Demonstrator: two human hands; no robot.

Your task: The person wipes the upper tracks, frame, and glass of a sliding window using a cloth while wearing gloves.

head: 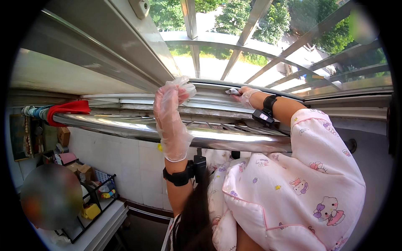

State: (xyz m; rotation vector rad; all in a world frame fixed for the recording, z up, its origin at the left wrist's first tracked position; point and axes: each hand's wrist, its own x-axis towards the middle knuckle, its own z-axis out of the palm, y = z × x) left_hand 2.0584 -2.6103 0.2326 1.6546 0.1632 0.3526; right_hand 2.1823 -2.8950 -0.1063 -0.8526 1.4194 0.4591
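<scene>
A clear disposable plastic glove covers my left hand [176, 100], which is raised above a shiny metal rail [220, 136] near the foot of the window frame's upright [147, 53]. Its fingers are curled; whether they grip anything is unclear through the crumpled glove. Farther right, my right hand [246, 96], also gloved in clear plastic, has a small whitish cloth [232, 91] in its fingers, over the window's sliding track [210, 94]. A black strap with a small device is on each forearm.
Metal security bars [248, 28] stand outside the glass, with trees beyond. A red cloth [67, 111] and several hangers [34, 111] are at the rail's left end. Lower left, a black metal rack [94, 205] stands near cardboard boxes [83, 172] and a yellow container [91, 211].
</scene>
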